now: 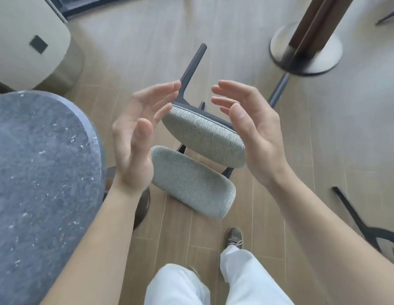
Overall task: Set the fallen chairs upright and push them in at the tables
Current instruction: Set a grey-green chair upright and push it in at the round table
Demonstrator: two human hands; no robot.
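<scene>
Grey fabric chair [202, 137] lies tipped on the floor [147, 40] beside the stone surface [37, 172], legs pointing away; left hand [134, 146] and right hand [255, 133] hover over it, fingers [161, 90] wide, holding nothing, probably lining up to grab the seat

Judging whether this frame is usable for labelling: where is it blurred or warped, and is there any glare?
Head view: motion smear on the pedestal base at top right and the dark frame at the right edge; the fallen chair, left hand and right hand are fairly sharp; the wide-angle lens stretches the forearms toward the bottom corners; light is soft and even, no glare.
</scene>
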